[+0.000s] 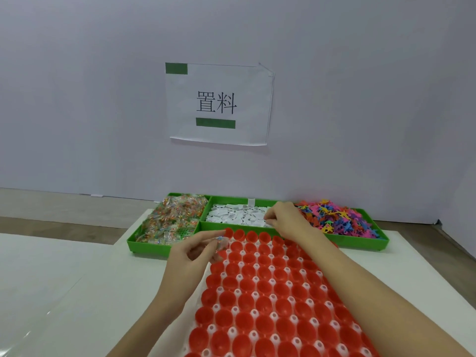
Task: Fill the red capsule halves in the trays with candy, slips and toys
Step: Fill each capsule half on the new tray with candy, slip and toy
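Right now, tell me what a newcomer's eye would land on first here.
First, the sheet of red capsule halves filling the near middle, open side up, with both forearms over it. Behind it, three green bins against the wall: candy left, white slips middle, bright toys right. The left hand holds a candy packet at the sheet's far left corner; the right hand pinches at the slips, under a wall sign.

left hand (pixel 199 249) pinching candy (pixel 221 240), right hand (pixel 284 219) pinching slips (pixel 238 217)
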Demonstrator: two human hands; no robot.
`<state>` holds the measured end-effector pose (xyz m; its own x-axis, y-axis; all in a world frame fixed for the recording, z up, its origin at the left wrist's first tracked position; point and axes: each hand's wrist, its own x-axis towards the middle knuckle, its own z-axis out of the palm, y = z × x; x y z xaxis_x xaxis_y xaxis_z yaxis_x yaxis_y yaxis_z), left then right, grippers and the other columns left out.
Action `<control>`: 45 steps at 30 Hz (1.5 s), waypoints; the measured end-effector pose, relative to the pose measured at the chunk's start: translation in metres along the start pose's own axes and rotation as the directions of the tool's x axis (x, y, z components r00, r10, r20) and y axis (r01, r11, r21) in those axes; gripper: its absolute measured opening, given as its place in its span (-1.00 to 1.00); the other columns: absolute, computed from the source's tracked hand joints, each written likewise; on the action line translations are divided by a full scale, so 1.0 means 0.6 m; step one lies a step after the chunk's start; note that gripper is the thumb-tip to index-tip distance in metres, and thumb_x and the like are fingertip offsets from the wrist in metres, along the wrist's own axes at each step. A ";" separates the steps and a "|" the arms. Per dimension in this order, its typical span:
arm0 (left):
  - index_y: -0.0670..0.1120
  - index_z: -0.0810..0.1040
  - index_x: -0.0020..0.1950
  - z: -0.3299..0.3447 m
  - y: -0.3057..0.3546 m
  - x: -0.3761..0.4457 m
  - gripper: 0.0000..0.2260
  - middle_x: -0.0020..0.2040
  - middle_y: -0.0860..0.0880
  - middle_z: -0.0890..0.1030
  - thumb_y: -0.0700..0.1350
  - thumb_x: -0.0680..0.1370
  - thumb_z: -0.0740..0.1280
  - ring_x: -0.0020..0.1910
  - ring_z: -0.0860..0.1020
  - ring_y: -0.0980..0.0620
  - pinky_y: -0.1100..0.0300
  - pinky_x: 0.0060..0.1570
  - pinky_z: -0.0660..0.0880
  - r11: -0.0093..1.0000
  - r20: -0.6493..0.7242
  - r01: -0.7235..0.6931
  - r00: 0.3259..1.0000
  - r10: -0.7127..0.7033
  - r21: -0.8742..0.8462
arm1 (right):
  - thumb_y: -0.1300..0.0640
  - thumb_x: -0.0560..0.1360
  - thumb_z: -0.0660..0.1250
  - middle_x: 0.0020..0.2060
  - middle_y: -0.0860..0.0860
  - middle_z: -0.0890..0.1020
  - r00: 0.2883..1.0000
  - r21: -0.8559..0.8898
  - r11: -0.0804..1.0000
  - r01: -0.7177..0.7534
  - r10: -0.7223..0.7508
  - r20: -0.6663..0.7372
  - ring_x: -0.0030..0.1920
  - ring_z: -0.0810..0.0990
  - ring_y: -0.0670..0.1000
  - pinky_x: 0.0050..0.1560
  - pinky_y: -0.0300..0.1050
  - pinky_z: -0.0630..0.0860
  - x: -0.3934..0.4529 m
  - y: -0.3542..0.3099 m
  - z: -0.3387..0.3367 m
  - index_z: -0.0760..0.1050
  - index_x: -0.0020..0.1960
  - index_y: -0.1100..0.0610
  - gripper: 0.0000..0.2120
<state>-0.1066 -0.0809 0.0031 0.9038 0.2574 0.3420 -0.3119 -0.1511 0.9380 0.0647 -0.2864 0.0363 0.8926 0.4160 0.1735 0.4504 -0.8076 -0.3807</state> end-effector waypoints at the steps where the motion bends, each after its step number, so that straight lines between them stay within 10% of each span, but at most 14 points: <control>1: 0.13 0.75 0.06 -0.005 -0.001 0.002 -0.73 -0.16 -0.06 0.74 -0.23 0.62 0.38 -0.23 0.69 -0.01 0.29 -0.12 0.61 1.000 -0.011 0.002 1.000 -0.003 -0.010 | 0.19 0.58 0.41 0.19 0.13 0.69 1.000 -0.031 0.999 -0.006 0.006 0.020 0.14 0.68 0.06 0.25 -0.06 0.57 0.008 0.004 0.004 0.66 0.19 0.23 -0.78; 15: -0.06 0.69 0.01 -0.043 -0.012 0.024 -0.92 -0.16 -0.07 0.76 -0.23 0.57 0.45 -0.19 0.75 -0.06 0.29 -0.25 0.62 0.991 -0.180 0.090 0.978 -0.106 -0.097 | 0.18 0.52 0.50 -0.23 -0.12 0.59 0.986 -0.054 0.998 -0.036 0.044 0.160 -0.21 0.54 -0.20 -0.08 -0.25 0.54 0.058 0.036 0.006 0.69 -0.05 0.14 -0.96; 28: -0.08 0.70 -0.01 -0.036 -0.009 0.017 -0.95 -0.19 -0.10 0.75 -0.21 0.56 0.47 -0.21 0.74 -0.07 0.26 -0.25 0.62 0.993 -0.106 0.104 0.988 -0.110 -0.059 | 0.19 0.60 0.38 0.15 -0.02 0.70 0.968 -0.148 0.989 -0.019 0.056 0.246 0.03 0.71 0.13 -0.03 -0.07 0.64 0.063 0.032 0.005 0.68 -0.01 0.37 -0.77; 32: -0.09 0.70 -0.02 -0.035 -0.007 0.016 -0.95 -0.20 -0.11 0.75 -0.21 0.56 0.47 -0.21 0.74 -0.07 0.26 -0.25 0.62 0.993 -0.090 0.099 0.990 -0.104 -0.059 | 0.21 0.60 0.38 0.01 -0.08 0.70 0.986 -0.080 0.995 -0.054 0.066 0.154 -0.28 0.59 -0.25 -0.31 -0.35 0.52 0.056 0.038 0.012 0.64 0.00 0.42 -0.76; 45: -0.06 0.67 -0.01 -0.014 0.012 -0.001 -0.93 -0.18 -0.11 0.76 -0.15 0.53 0.49 -0.16 0.75 -0.08 0.27 -0.21 0.63 0.995 -0.010 0.060 0.998 -0.061 -0.075 | 0.25 0.56 0.43 -0.10 0.04 0.71 0.930 0.332 0.942 -0.046 0.162 -0.331 -0.16 0.62 -0.10 -0.21 -0.45 0.44 -0.017 0.056 -0.021 0.68 0.07 0.20 -0.89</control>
<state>-0.1118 -0.0739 0.0102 0.9181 0.2752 0.2850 -0.2785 -0.0635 0.9583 0.0712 -0.3231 0.0332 0.9088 0.1177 0.4003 0.3774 -0.6410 -0.6684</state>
